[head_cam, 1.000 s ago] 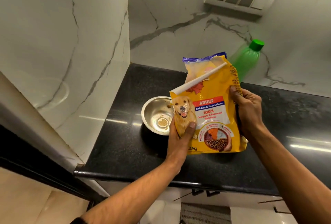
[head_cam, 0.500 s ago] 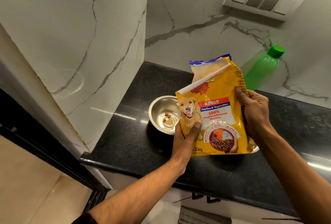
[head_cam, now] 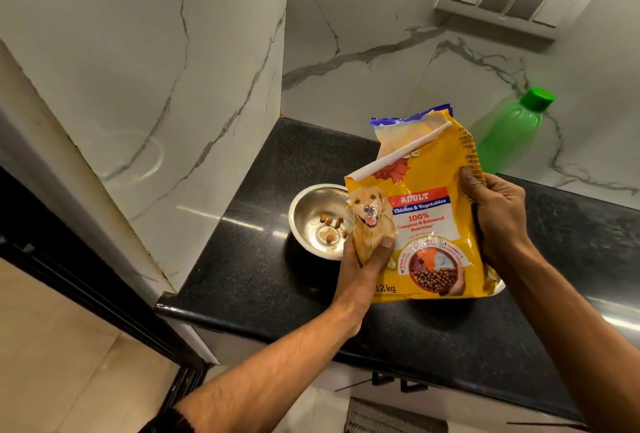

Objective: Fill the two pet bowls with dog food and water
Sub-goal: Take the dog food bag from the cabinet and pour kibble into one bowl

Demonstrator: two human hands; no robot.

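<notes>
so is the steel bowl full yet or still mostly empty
Mostly empty: the steel bowl holds only a few kibble pieces on its shiny bottom, beside the food bag.

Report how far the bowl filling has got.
Done: only a few kibbles lie in the steel bowl. In hand: left hand and right hand tilt the food bag over it. Left: most of the food, and the water; the green bottle is capped.

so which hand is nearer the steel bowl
Left. The left hand grips the food bag's lower left corner right beside the steel bowl's rim; the right hand holds the bag's far edge, away from it.
</notes>
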